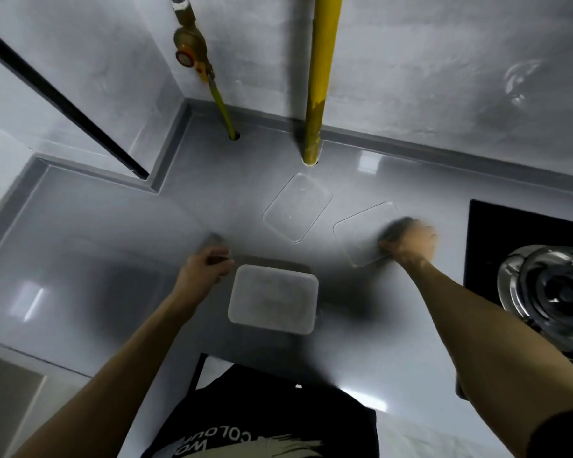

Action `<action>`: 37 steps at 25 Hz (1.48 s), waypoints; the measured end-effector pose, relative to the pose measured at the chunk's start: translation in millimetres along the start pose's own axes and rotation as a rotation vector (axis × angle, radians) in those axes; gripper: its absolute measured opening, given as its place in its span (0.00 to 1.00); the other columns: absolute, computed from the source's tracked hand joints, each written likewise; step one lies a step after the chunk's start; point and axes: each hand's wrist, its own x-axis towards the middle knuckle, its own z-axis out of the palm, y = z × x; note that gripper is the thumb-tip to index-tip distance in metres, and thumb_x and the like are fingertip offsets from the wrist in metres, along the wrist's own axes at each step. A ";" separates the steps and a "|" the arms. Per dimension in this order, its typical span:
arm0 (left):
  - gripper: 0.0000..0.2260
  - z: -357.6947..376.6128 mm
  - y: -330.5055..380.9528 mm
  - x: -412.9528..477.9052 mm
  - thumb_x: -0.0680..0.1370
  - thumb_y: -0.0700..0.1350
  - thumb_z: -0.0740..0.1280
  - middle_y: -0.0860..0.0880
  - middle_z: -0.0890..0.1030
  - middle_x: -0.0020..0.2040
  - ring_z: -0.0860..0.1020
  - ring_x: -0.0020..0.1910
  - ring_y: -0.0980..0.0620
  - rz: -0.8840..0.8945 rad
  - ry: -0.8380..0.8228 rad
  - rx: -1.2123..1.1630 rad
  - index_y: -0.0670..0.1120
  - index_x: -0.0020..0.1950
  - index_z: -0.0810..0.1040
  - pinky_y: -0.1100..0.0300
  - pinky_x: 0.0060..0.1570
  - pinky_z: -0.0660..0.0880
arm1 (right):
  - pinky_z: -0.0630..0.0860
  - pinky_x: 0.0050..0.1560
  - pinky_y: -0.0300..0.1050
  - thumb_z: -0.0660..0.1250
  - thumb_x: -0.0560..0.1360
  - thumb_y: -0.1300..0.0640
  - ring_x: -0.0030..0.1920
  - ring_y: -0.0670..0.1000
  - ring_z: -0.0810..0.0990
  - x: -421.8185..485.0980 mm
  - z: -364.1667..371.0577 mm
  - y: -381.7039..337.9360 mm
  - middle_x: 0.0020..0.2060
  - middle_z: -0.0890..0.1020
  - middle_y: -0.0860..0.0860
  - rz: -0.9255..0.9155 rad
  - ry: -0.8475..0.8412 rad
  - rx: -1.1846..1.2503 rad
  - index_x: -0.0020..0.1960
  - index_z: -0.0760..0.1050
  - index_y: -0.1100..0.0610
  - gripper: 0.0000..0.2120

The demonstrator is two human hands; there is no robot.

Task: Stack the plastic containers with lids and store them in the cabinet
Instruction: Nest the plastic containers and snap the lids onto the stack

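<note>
On the grey counter (96, 276), the right hand (407, 241) (blurred) touches one clear lid (361, 236); the left hand (202, 267) rests beside a lidded container (273, 299).

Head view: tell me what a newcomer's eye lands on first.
The thick yellow pipe running down the back wall into the grey counter stands out most. Near the front edge sits a frosted plastic container, with the left hand at its corner. The blurred right hand rests on one of two clear lids beside the black stove.

Grey countertop (90, 246) meets pale walls (444, 61) — yellow pipe (321, 61) (upright), stove burner (553, 289) rightward.
</note>
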 end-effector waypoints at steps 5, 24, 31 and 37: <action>0.08 1.2 6.0 -3.6 0.76 0.43 0.69 0.49 0.83 0.47 0.82 0.50 0.43 -0.004 0.029 -0.050 0.51 0.54 0.79 0.51 0.50 0.78 | 0.67 0.67 0.56 0.80 0.61 0.44 0.66 0.65 0.69 -8.5 6.7 8.2 0.65 0.69 0.64 0.059 -0.051 0.022 0.70 0.60 0.66 0.49; 0.06 80.9 93.4 -65.5 0.75 0.43 0.70 0.43 0.86 0.45 0.86 0.43 0.48 0.060 -0.339 -0.378 0.44 0.51 0.79 0.61 0.41 0.82 | 0.76 0.47 0.49 0.63 0.69 0.59 0.46 0.57 0.77 -211.1 -41.2 -12.0 0.44 0.77 0.52 -1.003 0.187 0.120 0.42 0.72 0.56 0.02; 0.10 35.3 64.3 -54.6 0.77 0.36 0.67 0.42 0.85 0.41 0.84 0.33 0.52 0.051 -0.261 -0.267 0.43 0.58 0.79 0.65 0.33 0.79 | 0.67 0.67 0.44 0.68 0.71 0.39 0.65 0.52 0.67 -209.6 -28.9 -2.4 0.63 0.70 0.52 -0.850 0.032 0.220 0.59 0.73 0.51 0.22; 0.12 15.3 37.3 -37.9 0.77 0.36 0.66 0.49 0.85 0.36 0.81 0.29 0.54 0.119 -0.256 -0.028 0.46 0.59 0.78 0.66 0.30 0.77 | 0.80 0.52 0.47 0.69 0.75 0.56 0.43 0.51 0.81 -194.4 -14.5 -20.8 0.41 0.82 0.49 -0.413 -0.237 0.396 0.62 0.74 0.55 0.16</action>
